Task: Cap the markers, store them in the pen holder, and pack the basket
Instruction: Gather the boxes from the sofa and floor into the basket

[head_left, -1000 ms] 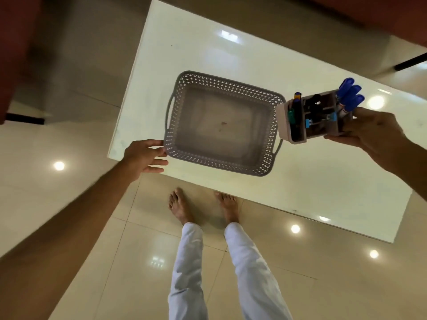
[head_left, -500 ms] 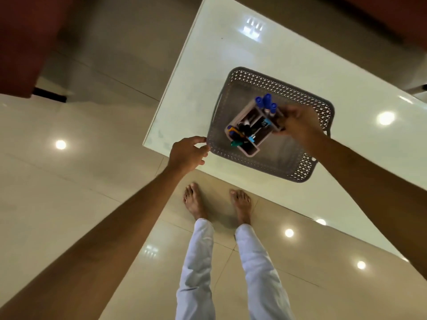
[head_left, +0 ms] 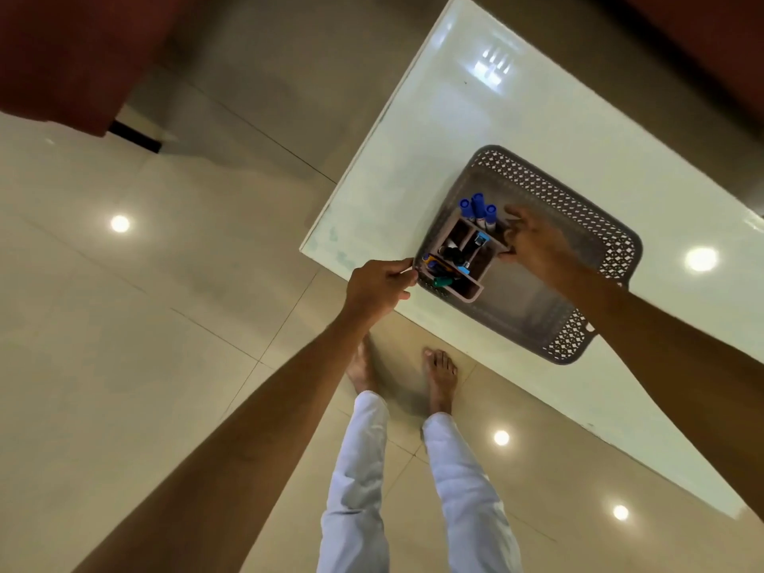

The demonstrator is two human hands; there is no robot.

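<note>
From the head view, my right hand (head_left: 537, 241) has its fingers curled around the far end of the pink pen holder (head_left: 463, 258), which sits inside the grey perforated basket (head_left: 578, 324) at its left end, on the white table (head_left: 537, 130). Three blue-capped markers (head_left: 478, 208) stand upright in the holder's far compartment, with other pens lying in the near ones. My left hand (head_left: 378, 285) pinches the basket's near left corner between thumb and fingers, just beside the holder.
</note>
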